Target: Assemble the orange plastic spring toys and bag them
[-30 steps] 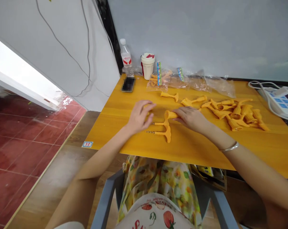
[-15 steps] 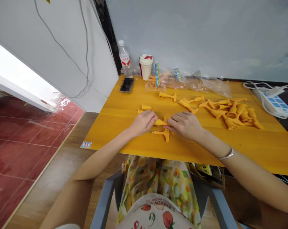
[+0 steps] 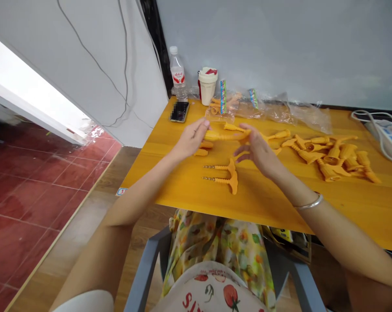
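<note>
Left hand: the left hand (image 3: 193, 136), at the centre of the frame, grasps the near-left end of a held yellow piece (image 3: 220, 135) between thumb and fingers.
Right hand: the right hand (image 3: 260, 151), right of centre, has its upper fingertips at the piece's other end while the lower fingers hang free; blur hides whether it grips, so I cannot tell.
Held piece: lifted above the table (image 3: 257, 197), lying roughly level across the gap between the hands.
Parts below: an upper T-handled piece (image 3: 232, 167) and a lower T-handled piece (image 3: 234, 184) lie side by side at centre, their metal spirals bare and pointing left.
Parts under the left wrist: two yellow sleeves (image 3: 206, 144) lie just beside the left hand, partly covered.
Done, as I judge it: two T-handled pieces look separated from their sleeves.
Left, as I judge it: the held piece seems unseparated, and the pile of yellow pieces (image 3: 332, 164) at right looks mostly unsorted; a clear bag (image 3: 224, 106) at upper centre holds more.
Far edge: a phone (image 3: 180, 112), a bottle (image 3: 178, 76) and a cup (image 3: 208, 86) stand or lie at upper centre-left.
Changed since half a second ago: the hands and held piece are higher in the frame; then they covered most of the upper T-handled piece, which now shows fully. The pile looks unchanged.
</note>
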Demonstrator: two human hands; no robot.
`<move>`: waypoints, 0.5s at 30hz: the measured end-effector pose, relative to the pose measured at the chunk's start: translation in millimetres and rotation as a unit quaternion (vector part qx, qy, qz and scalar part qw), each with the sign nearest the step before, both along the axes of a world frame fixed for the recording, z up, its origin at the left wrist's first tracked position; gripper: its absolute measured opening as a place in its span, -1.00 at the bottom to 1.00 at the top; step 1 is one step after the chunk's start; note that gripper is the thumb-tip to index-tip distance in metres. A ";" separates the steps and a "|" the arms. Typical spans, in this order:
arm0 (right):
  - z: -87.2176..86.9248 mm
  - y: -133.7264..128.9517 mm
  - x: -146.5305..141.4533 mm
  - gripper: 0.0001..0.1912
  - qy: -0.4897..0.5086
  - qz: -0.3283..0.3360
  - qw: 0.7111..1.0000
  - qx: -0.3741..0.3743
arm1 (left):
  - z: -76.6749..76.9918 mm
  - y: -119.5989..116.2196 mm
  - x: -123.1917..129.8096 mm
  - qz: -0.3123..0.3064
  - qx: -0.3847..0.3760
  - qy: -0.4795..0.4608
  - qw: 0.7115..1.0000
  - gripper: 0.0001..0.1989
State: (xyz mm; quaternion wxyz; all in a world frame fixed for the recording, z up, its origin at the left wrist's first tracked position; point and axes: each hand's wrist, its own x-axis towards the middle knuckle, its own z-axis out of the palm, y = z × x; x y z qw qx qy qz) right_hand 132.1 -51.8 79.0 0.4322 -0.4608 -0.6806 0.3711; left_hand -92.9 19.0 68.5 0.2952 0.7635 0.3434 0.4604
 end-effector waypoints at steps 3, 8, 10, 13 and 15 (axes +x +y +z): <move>-0.2 9.9 -2.6 -0.48 0.201 0.000 0.955 -0.219 | -16.1 2.3 4.3 0.018 0.146 0.048 0.988 -0.54; -3.6 14.3 -3.5 -0.76 0.286 -0.039 0.902 -0.320 | -34.6 14.6 3.9 0.017 0.230 0.112 0.966 -0.56; -12.9 14.5 -5.1 -0.60 0.268 -0.051 0.898 -0.344 | -34.5 18.3 3.5 0.013 0.240 0.123 0.963 -0.55; -30.1 20.7 -3.7 -0.35 0.217 -0.065 0.926 -0.303 | -29.7 21.9 3.9 0.011 0.231 0.123 0.965 -0.54; -39.8 29.8 3.5 -0.30 0.166 -0.065 0.959 -0.220 | -28.2 26.9 3.3 0.015 0.189 0.121 0.974 -0.55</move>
